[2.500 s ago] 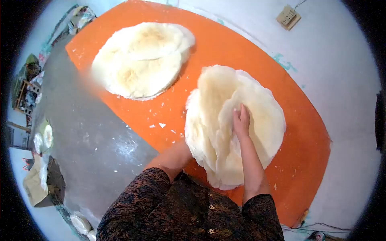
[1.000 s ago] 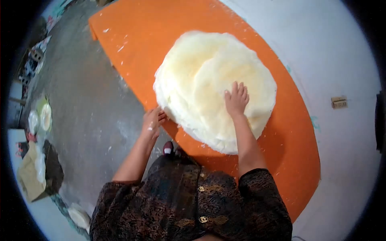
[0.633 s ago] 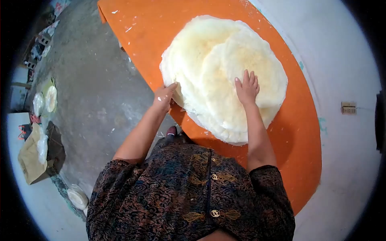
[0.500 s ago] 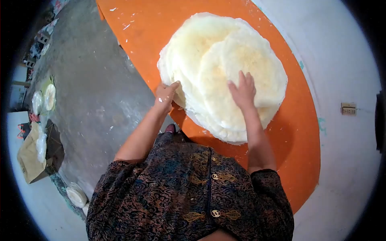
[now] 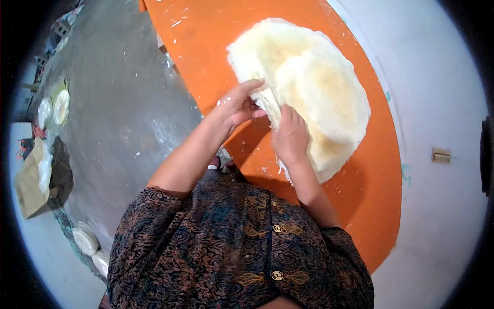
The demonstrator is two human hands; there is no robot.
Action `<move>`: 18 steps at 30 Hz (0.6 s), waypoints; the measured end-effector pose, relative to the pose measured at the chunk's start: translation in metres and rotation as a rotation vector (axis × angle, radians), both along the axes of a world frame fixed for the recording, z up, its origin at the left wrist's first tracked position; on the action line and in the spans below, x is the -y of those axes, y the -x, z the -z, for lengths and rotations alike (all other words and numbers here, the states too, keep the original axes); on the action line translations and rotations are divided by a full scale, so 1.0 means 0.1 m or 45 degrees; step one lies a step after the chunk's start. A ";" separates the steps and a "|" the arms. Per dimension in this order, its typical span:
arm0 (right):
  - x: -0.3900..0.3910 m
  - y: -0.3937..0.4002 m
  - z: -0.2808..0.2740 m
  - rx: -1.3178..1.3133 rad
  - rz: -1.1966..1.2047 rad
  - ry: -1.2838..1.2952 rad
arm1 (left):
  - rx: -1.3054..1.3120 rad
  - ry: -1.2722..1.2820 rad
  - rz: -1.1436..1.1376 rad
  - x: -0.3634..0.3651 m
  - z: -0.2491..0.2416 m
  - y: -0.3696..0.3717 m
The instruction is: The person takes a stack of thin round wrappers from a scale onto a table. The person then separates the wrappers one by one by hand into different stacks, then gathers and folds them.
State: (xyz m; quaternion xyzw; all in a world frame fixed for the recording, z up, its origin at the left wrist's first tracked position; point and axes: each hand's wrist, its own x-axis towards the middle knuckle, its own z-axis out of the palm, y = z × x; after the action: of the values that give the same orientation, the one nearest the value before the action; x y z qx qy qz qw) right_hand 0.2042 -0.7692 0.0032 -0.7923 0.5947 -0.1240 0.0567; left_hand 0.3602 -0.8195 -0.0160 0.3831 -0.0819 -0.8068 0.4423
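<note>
A stack of large, thin, pale round flatbreads [image 5: 329, 87] with browned patches lies on an orange tabletop [image 5: 200, 46]. The near-left edge of the top layers is lifted and gathered into a narrow fold. My left hand [image 5: 241, 105] pinches that fold, thumb above and fingers below, with small white flakes stuck near the wrist. Just to its right, my right hand [image 5: 292, 135] is closed on the same fold. Its fingertips are partly hidden behind the hand and the bread.
White crumbs dot the tabletop. A grey floor [image 5: 118, 103] extends to the left, with bagged round stacks [image 5: 85, 238] and a brown paper bag [image 5: 32, 180] along its far side. A white wall with a socket [image 5: 441, 156] stands at right.
My right hand has come from the middle of the flatbread to its left edge. My left hand has shifted right and up. The edge is now folded between both hands.
</note>
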 end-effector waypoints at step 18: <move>0.20 0.23 -0.28 -0.025 -0.048 -0.413 | -0.071 0.016 -0.273 0.72 0.87 0.61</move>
State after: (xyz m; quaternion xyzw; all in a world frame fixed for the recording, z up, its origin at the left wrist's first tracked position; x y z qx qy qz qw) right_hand 0.1816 -0.7892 0.0315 -0.7850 0.5924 -0.0174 0.1803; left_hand 0.2989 -0.8916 -0.1034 0.3645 -0.0331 -0.7646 0.5305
